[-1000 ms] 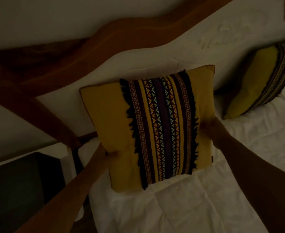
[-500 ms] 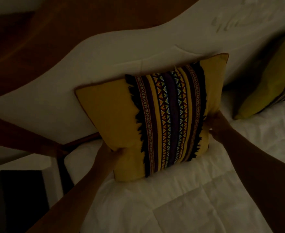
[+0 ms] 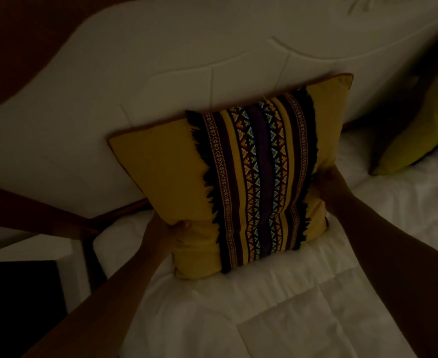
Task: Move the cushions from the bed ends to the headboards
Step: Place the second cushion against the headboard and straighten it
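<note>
**Cushion held up against headboard, both hands on it**

Head view, dim light, only one cam. Yellow cushion (image 3: 161, 177) w/ a fringed woven band of dark stripes and coloured triangles down its middle stands on edge at the head of the bed, tilted a bit, top right corner highest. Its back leans on the white padded headboard (image 3: 109, 81); bottom edge sits on the white quilted duvet (image 3: 277, 319).

Left hand (image 3: 166, 228) grips the cushion's lower left side: fingers wrapped round the edge and mostly hidden behind the fabric, thumb showing on the front, fabric dented there. Right hand (image 3: 329, 182) presses on the right edge about mid-height, fingers curled round the side and closed on the cushion; fingertips not visible. Both forearms reach in from the bottom corners.

2nd yellow cushion (image 3: 419, 130) at the right edge of frame, also leaning on the headboard, well apart from the held one; a strip of its patterned band shows, rest cut off by the frame.

Dark wood frame (image 3: 19, 47) curves above and left of the headboard. Lower left, beside the bed: a white bedside unit (image 3: 31, 250) w/ a dark face below it, too dim to tell more.
</note>
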`<state>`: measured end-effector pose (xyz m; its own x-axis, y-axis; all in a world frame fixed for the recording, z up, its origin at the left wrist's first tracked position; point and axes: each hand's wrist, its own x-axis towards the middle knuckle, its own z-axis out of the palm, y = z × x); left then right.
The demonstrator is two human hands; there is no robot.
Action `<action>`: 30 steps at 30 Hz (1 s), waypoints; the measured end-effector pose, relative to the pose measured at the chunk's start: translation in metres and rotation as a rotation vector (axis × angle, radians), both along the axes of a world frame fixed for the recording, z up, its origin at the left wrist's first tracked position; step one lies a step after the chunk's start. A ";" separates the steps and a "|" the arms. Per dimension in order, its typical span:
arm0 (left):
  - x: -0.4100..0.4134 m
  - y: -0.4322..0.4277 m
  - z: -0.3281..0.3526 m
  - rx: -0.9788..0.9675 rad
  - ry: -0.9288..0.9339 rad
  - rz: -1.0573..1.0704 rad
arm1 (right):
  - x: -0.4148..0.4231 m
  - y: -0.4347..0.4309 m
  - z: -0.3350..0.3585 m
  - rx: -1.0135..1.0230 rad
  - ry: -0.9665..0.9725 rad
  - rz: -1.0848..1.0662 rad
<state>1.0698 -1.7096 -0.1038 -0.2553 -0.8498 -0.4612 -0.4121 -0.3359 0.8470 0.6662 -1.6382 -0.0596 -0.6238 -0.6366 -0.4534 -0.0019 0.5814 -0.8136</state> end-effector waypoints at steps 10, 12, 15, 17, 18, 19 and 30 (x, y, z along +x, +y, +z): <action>0.014 0.005 0.035 0.067 -0.017 -0.090 | 0.020 0.037 0.014 0.106 0.163 -0.017; 0.021 0.012 0.045 0.068 -0.057 -0.099 | 0.036 0.052 0.020 0.162 0.218 0.059; 0.032 0.028 0.068 0.035 -0.116 -0.160 | 0.063 0.077 0.036 0.183 0.218 0.172; 0.037 0.042 0.092 0.019 -0.133 -0.208 | 0.082 0.093 0.057 0.176 0.203 0.202; 0.041 0.049 0.106 0.005 -0.143 -0.229 | 0.093 0.100 0.070 0.179 0.211 0.218; 0.044 0.058 0.120 -0.019 -0.148 -0.249 | 0.103 0.108 0.083 0.175 0.228 0.240; 0.097 0.177 0.291 -0.203 -0.152 -0.454 | 0.223 0.230 0.255 -0.017 0.516 0.495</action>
